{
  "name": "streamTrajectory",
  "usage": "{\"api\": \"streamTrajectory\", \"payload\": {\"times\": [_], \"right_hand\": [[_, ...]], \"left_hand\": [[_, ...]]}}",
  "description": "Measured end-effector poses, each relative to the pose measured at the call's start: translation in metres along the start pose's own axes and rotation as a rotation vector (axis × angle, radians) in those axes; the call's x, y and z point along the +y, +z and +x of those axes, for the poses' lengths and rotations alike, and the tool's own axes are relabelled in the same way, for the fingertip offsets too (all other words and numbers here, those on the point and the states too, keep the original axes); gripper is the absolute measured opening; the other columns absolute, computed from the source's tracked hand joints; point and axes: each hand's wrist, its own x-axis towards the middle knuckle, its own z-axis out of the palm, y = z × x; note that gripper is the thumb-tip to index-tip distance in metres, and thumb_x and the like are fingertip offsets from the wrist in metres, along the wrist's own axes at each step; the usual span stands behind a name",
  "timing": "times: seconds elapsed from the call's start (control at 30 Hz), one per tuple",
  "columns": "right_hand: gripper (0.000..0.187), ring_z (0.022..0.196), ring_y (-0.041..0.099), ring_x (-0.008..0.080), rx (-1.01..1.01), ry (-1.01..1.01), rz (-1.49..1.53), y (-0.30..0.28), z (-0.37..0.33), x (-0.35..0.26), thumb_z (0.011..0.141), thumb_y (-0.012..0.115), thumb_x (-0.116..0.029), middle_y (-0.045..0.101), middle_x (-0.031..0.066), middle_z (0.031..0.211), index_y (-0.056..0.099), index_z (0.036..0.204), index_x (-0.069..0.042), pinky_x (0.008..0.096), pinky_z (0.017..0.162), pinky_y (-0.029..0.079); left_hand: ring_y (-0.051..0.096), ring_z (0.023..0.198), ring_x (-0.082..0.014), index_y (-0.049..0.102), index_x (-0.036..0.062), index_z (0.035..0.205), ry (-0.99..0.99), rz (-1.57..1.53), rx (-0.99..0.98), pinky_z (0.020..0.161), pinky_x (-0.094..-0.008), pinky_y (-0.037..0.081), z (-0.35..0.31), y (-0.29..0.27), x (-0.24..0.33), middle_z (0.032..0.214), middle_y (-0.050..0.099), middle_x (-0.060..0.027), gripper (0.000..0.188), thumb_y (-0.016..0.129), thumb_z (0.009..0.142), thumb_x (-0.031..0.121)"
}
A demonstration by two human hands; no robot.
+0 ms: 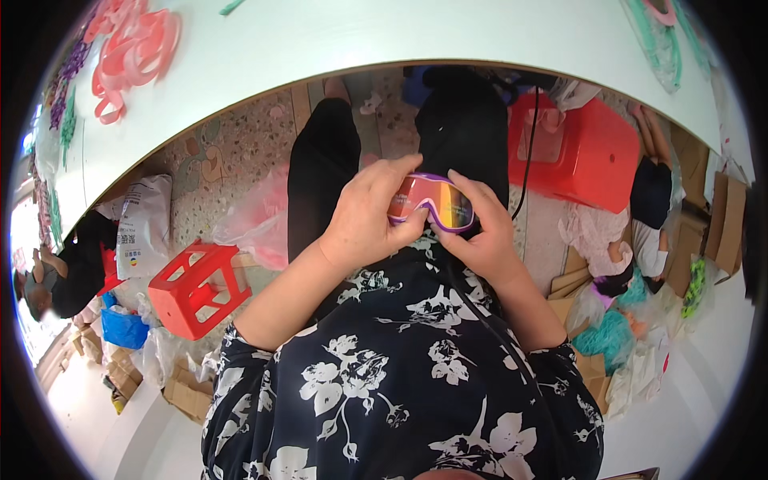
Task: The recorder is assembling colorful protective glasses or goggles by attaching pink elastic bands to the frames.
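Observation:
Over my lap I hold a pair of swim goggles (452, 204) with a purple frame and a shiny orange-yellow mirrored lens. My left hand (370, 204) grips its left end, thumb below the nose part and fingers along the top edge. At the other end, my right hand (484, 224) pinches the frame, with its thumb under the lower rim. Both hands are closed on it. No strap can be made out on the goggles; their back side is hidden from me.
A white table (384, 32) curves across the far side, with pink straps (136, 60) at its left and green ones (658, 40) at its right. Red stools (196, 292) stand on either side. Cardboard boxes, plastic bags and other people are at both sides.

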Motion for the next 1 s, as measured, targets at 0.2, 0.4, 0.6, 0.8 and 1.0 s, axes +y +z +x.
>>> {"api": "streamTrajectory", "payload": {"times": [0.2,0.4,0.6,0.8,1.0], "right_hand": [[0.069,0.101,0.065,0.0302,0.314,-0.135,-0.186,0.018,0.020,-0.014,0.072,0.088,-0.009,0.064,0.0195,0.117,0.058,0.134,0.003,0.0368,0.089,0.053],[0.079,0.107,0.062,0.0342,0.275,-0.182,-0.207,0.042,0.016,-0.011,0.075,0.085,-0.015,0.060,0.0212,0.124,0.048,0.142,0.004,0.0394,0.092,0.051],[0.083,0.112,0.063,0.0362,0.063,-0.191,-0.056,0.038,-0.002,-0.015,0.078,0.080,-0.008,0.056,0.0241,0.131,0.038,0.149,0.005,0.0399,0.094,0.052],[0.058,0.108,0.064,0.0331,-0.078,-0.278,-0.120,0.010,-0.009,-0.018,0.079,0.080,-0.013,0.060,0.0223,0.124,0.058,0.130,0.003,0.0376,0.086,0.054],[0.076,0.088,0.058,0.0323,0.013,-0.494,-0.372,-0.041,0.037,-0.020,0.074,0.075,-0.066,0.060,0.0131,0.105,0.064,0.114,-0.002,0.0425,0.076,0.048]], "left_hand": [[0.062,0.092,-0.0330,0.061,0.0034,0.111,0.040,0.144,0.388,0.084,-0.0427,0.048,-0.013,-0.015,0.025,0.100,0.067,-0.0119,0.047,0.085,0.074,0.020],[0.063,0.091,-0.0366,0.060,-0.0035,0.115,-0.082,0.136,0.211,0.080,-0.0438,0.051,-0.021,0.007,0.032,0.103,0.064,-0.0190,0.048,0.081,0.081,0.023],[0.062,0.096,-0.0366,0.056,-0.0042,0.118,-0.062,0.238,0.236,0.083,-0.0437,0.052,-0.014,0.007,0.023,0.108,0.062,-0.0194,0.066,0.086,0.073,0.034],[0.063,0.097,-0.0362,0.058,-0.0012,0.117,0.009,0.168,0.155,0.085,-0.0438,0.053,-0.015,0.000,0.003,0.110,0.063,-0.0184,0.062,0.087,0.067,0.022],[0.064,0.097,-0.0346,0.060,0.0032,0.116,0.169,-0.051,-0.127,0.087,-0.0432,0.052,-0.004,-0.021,0.009,0.107,0.065,-0.0151,0.059,0.085,0.064,0.017]]}}
